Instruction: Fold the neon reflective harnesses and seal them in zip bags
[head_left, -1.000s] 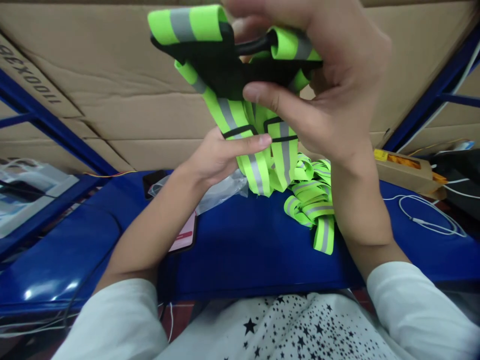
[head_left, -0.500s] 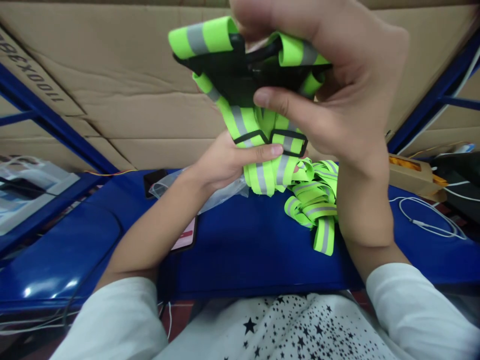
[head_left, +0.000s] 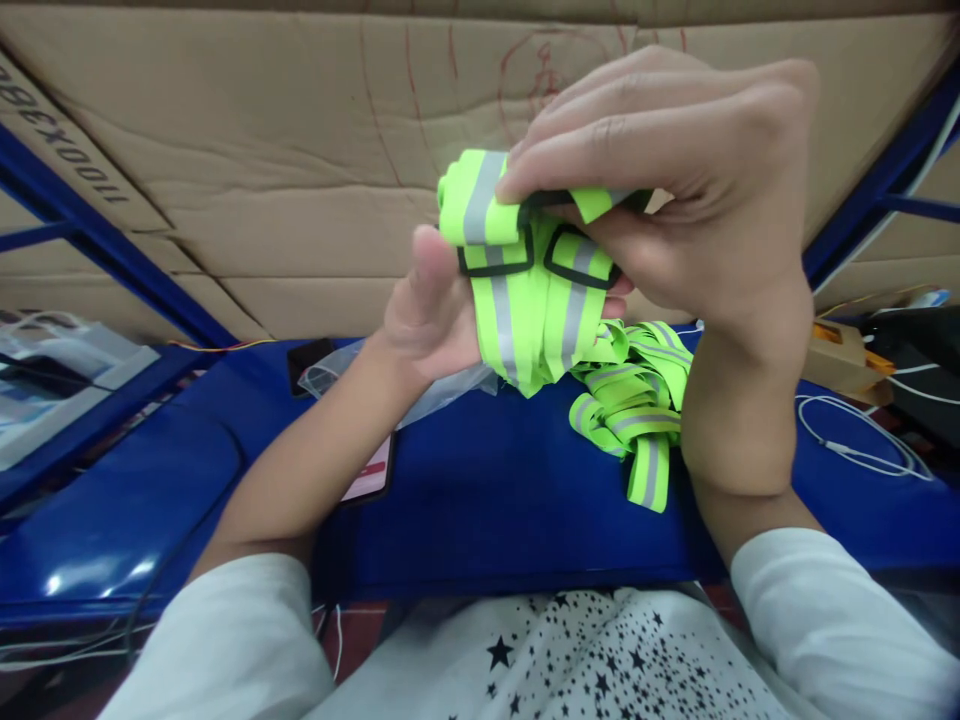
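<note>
A bundle of neon-yellow elastic straps with grey stripes, looking like a reflective vest [head_left: 529,330], is held up above the bench. Two black slider buckles lie side by side on its front. My left hand [head_left: 435,310] cradles it from behind, thumb lifted off to the left, fingertips showing past the right edge. From above, my right hand [head_left: 697,190] pinches the top part, folded over so that a strap end and a thin black edge show. Its thumb is partly hidden by the fold. Behind and below, a tangled heap of similar reflective straps [head_left: 634,400] rests on the bench.
On the blue bench [head_left: 487,500] a phone [head_left: 371,475] and a clear plastic bag [head_left: 450,385] lie near my left forearm. A coiled white cable [head_left: 862,440] and a cardboard box [head_left: 844,360] are on the right. Cardboard [head_left: 225,150] stands upright behind.
My right hand has folded the black-backed top part down over the bundle, so the black panel is now mostly hidden. My left thumb has lifted off the straps.
</note>
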